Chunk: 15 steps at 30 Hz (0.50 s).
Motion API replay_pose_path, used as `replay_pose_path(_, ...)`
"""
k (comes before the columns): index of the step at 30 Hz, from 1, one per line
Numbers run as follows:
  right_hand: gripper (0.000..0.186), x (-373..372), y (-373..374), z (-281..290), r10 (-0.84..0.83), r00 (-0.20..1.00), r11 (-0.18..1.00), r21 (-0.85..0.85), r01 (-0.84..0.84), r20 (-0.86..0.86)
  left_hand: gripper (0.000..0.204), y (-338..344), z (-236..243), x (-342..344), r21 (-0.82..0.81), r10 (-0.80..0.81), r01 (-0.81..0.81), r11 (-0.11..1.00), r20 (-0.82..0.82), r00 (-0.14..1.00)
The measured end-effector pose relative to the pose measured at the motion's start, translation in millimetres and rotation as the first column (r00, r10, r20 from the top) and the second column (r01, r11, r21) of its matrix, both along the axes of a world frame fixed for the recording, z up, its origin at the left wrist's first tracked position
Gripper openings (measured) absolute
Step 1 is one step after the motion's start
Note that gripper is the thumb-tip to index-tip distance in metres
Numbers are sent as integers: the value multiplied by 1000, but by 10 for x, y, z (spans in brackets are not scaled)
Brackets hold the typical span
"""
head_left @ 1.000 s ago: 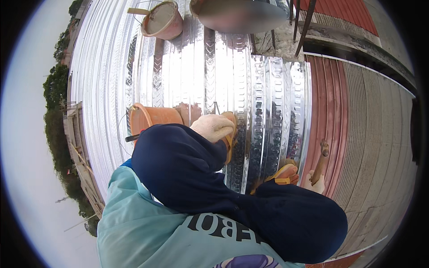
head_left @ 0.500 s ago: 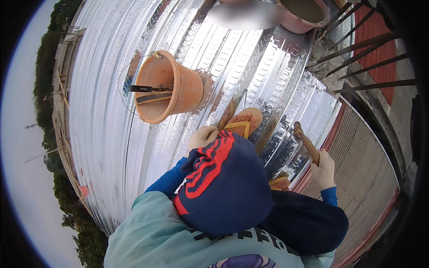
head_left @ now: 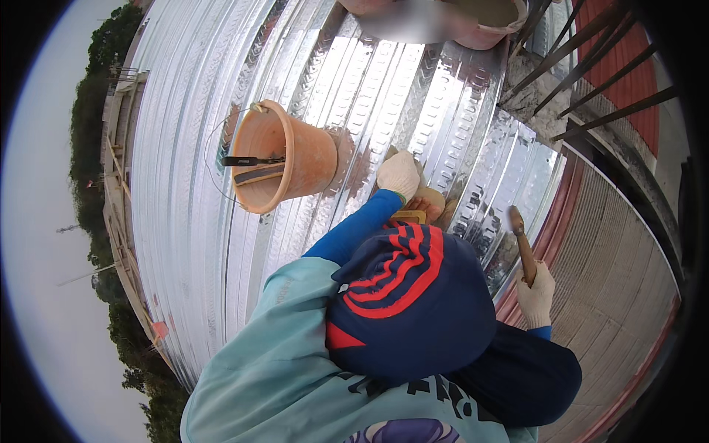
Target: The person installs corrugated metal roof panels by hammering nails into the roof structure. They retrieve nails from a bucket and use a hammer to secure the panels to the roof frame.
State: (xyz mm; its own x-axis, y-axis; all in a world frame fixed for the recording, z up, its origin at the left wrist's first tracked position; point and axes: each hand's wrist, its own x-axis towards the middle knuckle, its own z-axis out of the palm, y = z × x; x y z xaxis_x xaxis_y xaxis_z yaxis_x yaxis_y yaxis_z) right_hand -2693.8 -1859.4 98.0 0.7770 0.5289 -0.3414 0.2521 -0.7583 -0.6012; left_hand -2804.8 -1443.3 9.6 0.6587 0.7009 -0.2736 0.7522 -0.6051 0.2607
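My left hand (head_left: 399, 173), in a white glove, reaches down to the ribbed metal sheet (head_left: 468, 96) just beyond my sandaled foot (head_left: 428, 208). Its fingers are curled and turned away from view, so what they hold, if anything, is hidden. My right hand (head_left: 536, 290), also gloved, grips the wooden handle of a hammer (head_left: 525, 244), whose head is over the sheet's right part. An orange bucket (head_left: 306, 159) sits left of my left hand, with a black-handled tool (head_left: 252, 161) and a wooden piece (head_left: 255, 175) inside.
At the top right are containers of grey mortar (head_left: 484, 18), rough concrete (head_left: 532, 103) and several upright steel bars (head_left: 609, 103). Red corrugated roofing (head_left: 620, 88) and grey roofing (head_left: 613, 280) lie to the right. A wooden-railed edge (head_left: 118, 184) runs along the left, trees beyond.
Since half a second ago my left hand has moved up and right from beside my knee to beyond my foot. The hammer has shifted slightly right and down in the picture.
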Motion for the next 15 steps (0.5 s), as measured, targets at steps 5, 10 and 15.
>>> replay_pose_path(5, 18, -178, -174, -74, -191, 980, 981, 32, 193, -63, 26, -70, 130, 78, -36, -26, 25, 999, -27, 999)
replay_pose_path(10, 18, -172, -161, -194, -183, 982, 980, 76, 186, -41, 23, -149, 688, -73, -112, 42, -16, 994, 235, 971)
replay_pose_path(15, 18, -10, 68, -120, -70, 998, 994, 88, 70, -8, 11, 78, 1794, -754, -174, 272, -210, 962, 553, 787)
